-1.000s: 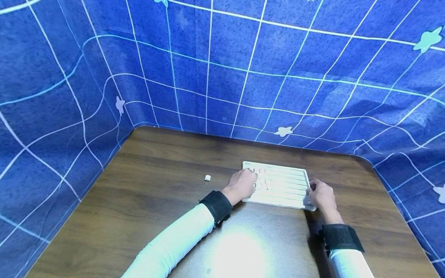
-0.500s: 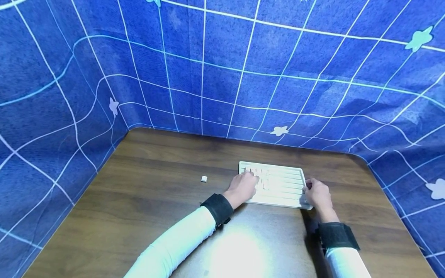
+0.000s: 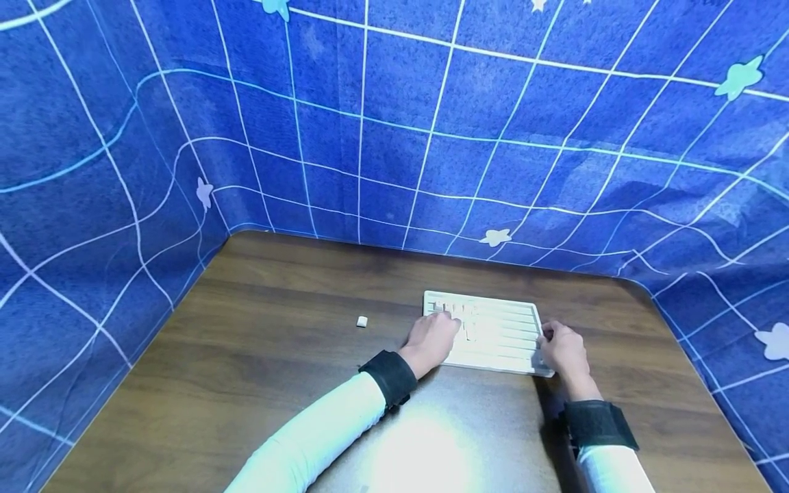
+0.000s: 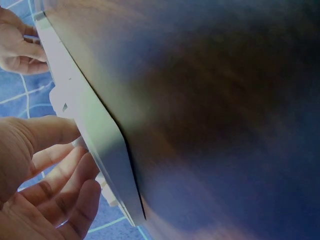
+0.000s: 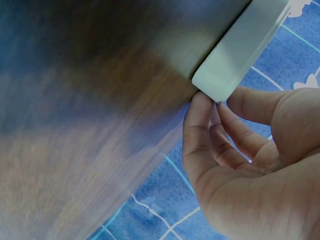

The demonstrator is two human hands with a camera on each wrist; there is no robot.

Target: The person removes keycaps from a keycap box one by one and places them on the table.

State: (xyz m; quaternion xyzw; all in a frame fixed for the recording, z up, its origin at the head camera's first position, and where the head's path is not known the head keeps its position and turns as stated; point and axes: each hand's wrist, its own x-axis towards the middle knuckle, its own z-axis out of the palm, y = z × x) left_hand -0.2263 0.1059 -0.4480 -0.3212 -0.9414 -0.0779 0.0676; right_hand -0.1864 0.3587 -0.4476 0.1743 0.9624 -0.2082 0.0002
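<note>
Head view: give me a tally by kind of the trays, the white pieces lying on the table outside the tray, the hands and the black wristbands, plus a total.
White tray: 1
Loose white piece: 1
Left hand and right hand: 2
Left wristband and right wristband: 2
Total: 6

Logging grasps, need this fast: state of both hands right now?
Left hand: fingers at a small white piece over the white tray; whether it grips it cannot be told.
Right hand: closed, pinching the tray's end.
</note>
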